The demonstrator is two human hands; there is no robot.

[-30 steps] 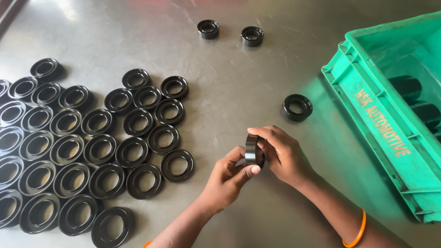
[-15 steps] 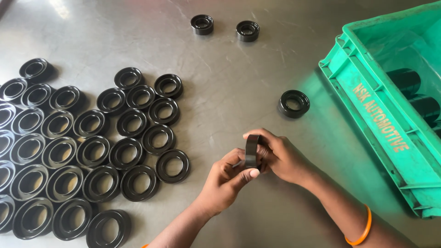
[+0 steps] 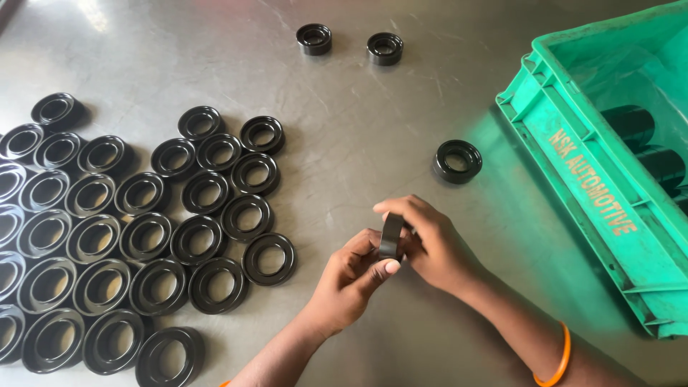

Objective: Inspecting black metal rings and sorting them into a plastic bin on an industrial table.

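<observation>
Left hand (image 3: pixel 350 276) and right hand (image 3: pixel 430 244) pinching one black rubber ring (image 3: pixel 391 236) edge-on, right of the laid-out rings (image 3: pixel 143 236); slack fingertips could drop it rolling.

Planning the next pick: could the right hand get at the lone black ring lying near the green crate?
Probably yes: the lone ring lies on bare table just beyond the right hand, nothing between, but both hands now hold another ring.

One head-worn camera looks steeply down at the steel bench (image 3: pixel 401 129) from close above. Its view faces forward, away from the wearer.
</observation>
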